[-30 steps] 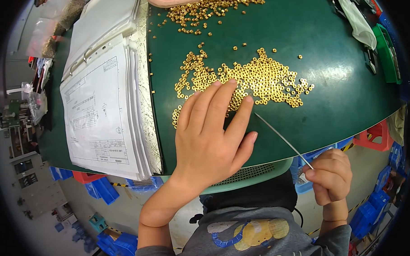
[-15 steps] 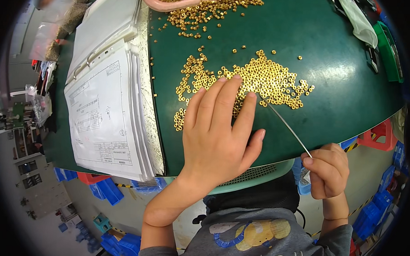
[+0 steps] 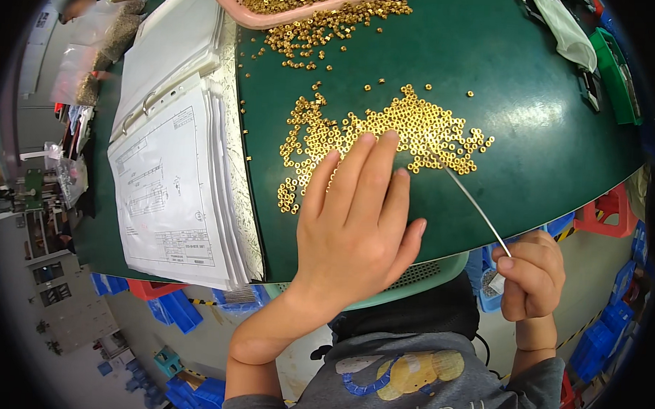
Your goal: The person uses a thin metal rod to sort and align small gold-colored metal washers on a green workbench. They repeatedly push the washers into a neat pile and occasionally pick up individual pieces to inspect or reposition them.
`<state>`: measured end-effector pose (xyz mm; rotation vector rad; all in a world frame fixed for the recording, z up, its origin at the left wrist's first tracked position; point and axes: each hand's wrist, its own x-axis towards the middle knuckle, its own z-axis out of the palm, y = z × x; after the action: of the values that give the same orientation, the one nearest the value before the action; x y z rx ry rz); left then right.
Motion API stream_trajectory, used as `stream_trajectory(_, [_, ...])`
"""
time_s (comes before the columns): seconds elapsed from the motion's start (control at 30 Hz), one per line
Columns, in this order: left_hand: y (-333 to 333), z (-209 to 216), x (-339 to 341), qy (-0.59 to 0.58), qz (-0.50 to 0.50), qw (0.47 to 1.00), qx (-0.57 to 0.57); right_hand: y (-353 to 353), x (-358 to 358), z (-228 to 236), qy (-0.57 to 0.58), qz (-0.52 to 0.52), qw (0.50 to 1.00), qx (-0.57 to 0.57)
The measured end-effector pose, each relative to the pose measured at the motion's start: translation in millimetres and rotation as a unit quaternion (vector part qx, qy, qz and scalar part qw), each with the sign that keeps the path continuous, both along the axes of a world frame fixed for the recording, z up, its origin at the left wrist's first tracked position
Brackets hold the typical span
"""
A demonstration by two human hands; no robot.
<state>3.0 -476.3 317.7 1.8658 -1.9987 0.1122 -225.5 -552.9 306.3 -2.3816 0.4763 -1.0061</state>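
Your left hand (image 3: 356,220) lies flat on the green table (image 3: 532,139), fingers spread and stretched forward, the tips of the middle fingers touching the near edge of the pile of small brass nuts (image 3: 395,131). Compared with a second ago, this hand sits a little further left and its fingertips cover less of the pile, so more nuts show to the right of them. Your right hand (image 3: 531,273) is closed in a fist off the table's near edge, pinching the end of a thin metal wire (image 3: 475,206) between thumb and forefinger. The wire slants up and left, its tip at the pile's right part. To the left lies an open ring binder (image 3: 177,170) with drawing sheets; a pink tray (image 3: 305,12) of more nuts stands at the far edge.
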Motion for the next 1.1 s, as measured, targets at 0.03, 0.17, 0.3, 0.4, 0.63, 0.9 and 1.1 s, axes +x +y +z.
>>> stream_trajectory(0.03, [4.4, 0.7, -3.6, 0.007, -0.007, 1.000, 0.006, -0.4, -1.8, 1.1, 0.003, -0.007, 1.000, -0.004])
stream_trajectory(0.17, [25.6, -5.9, -30.2, 0.039, -0.035, 0.998, 0.026, -1.9, -12.0, 0.3, 0.013, -0.040, 0.999, -0.014])
stream_trajectory(0.3, [24.7, -21.5, -52.0, 0.081, -0.044, 0.996, 0.010, -3.7, -24.2, -1.5, -0.001, -0.066, 0.997, -0.031])
stream_trajectory(0.4, [9.2, -27.6, -69.3, 0.126, -0.050, 0.991, -0.002, -3.7, -38.1, -1.9, -0.010, -0.096, 0.994, -0.053])
stream_trajectory(0.63, [-25.0, -59.2, -176.5, 0.081, -0.228, 0.969, -0.056, -8.4, -85.1, -1.8, -0.069, -0.180, 0.976, -0.103])
stream_trajectory(0.9, [-18.7, -54.3, -179.2, 0.120, -0.230, 0.965, -0.041, -10.3, -86.9, -9.5, -0.072, -0.183, 0.977, -0.085])
stream_trajectory(1.1, [6.7, -6.3, -55.6, 0.070, 0.039, 0.996, 0.038, -11.3, -61.4, -9.8, -0.011, -0.131, 0.991, -0.024])
